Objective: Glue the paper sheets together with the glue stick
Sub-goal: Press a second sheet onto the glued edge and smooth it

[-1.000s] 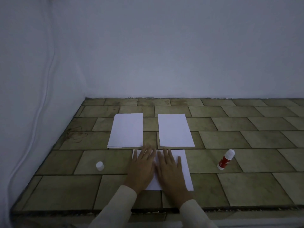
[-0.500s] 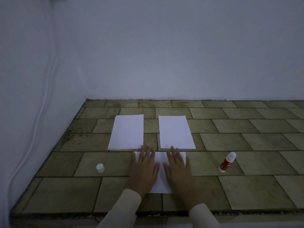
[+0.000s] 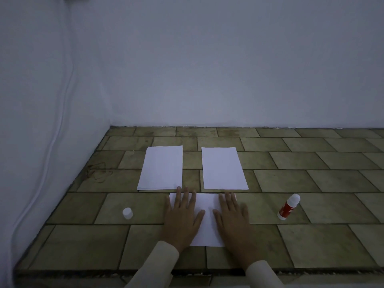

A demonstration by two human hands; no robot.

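A white paper sheet (image 3: 206,223) lies on the tiled surface close to me. My left hand (image 3: 182,219) rests flat on its left side, fingers spread. My right hand (image 3: 231,221) presses flat on its right side. Neither hand holds anything. Behind them lie a small stack of white sheets (image 3: 161,168) on the left and a single white sheet (image 3: 223,168) on the right. A red and white glue stick (image 3: 288,206) lies tilted on the tiles to the right, uncapped as far as I can tell. Its white cap (image 3: 127,213) stands to the left.
The olive tiled surface (image 3: 311,177) ends at a rough front edge (image 3: 83,273) near me. White walls close it off behind and on the left, where a white cable (image 3: 60,125) hangs down.
Both hands have slid apart across the near sheet, the left going left and the right going right, uncovering its middle. The view has tilted slightly.
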